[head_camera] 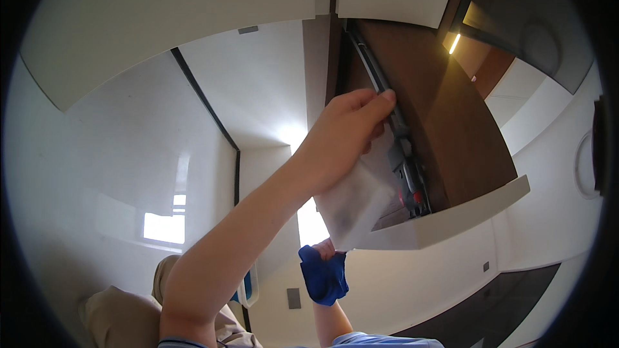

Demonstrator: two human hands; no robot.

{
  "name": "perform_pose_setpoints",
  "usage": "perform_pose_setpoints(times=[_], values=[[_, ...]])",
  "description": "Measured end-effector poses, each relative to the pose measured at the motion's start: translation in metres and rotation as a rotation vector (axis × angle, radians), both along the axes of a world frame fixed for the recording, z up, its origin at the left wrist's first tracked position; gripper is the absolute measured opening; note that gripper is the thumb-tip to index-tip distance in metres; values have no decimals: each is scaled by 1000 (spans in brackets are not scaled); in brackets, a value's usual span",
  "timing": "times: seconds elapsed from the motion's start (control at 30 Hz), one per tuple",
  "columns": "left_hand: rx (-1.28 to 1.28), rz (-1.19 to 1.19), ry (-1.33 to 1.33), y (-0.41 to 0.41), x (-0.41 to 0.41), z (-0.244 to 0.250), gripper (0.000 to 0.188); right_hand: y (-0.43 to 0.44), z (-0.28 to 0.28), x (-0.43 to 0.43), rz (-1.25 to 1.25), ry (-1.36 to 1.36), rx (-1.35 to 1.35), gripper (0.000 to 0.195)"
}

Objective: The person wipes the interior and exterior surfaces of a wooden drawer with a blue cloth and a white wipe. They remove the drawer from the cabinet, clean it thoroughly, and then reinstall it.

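My left hand reaches across to the brown wooden drawer, its thumb and fingers pinched at the dark metal drawer runner. A thin whitish sheet or cloth, blurred, hangs from under this hand beside the runner. Near the runner's outer end are black and red plastic parts. My right hand is lower down, near the corner of the white drawer front. A blue cloth is bunched in it and covers most of the palm and wrist.
White cabinet panels overhang the top. A glossy white panel with a dark edge strip stands at left. Beyond my left forearm is part of a white-rimmed container with something blue. A strip light glows at upper right.
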State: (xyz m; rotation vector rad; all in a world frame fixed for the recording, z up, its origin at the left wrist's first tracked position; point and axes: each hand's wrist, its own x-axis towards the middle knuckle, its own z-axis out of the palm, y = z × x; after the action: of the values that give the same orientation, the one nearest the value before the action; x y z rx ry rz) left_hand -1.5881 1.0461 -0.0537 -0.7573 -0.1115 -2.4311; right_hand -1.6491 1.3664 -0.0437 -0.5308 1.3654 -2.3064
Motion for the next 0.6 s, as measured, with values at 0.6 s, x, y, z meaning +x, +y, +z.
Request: perform_pose_setpoints(times=[0.6], values=[[128, -109, 46, 32, 15, 2, 32, 18, -5, -9, -48, -10, -35, 16]])
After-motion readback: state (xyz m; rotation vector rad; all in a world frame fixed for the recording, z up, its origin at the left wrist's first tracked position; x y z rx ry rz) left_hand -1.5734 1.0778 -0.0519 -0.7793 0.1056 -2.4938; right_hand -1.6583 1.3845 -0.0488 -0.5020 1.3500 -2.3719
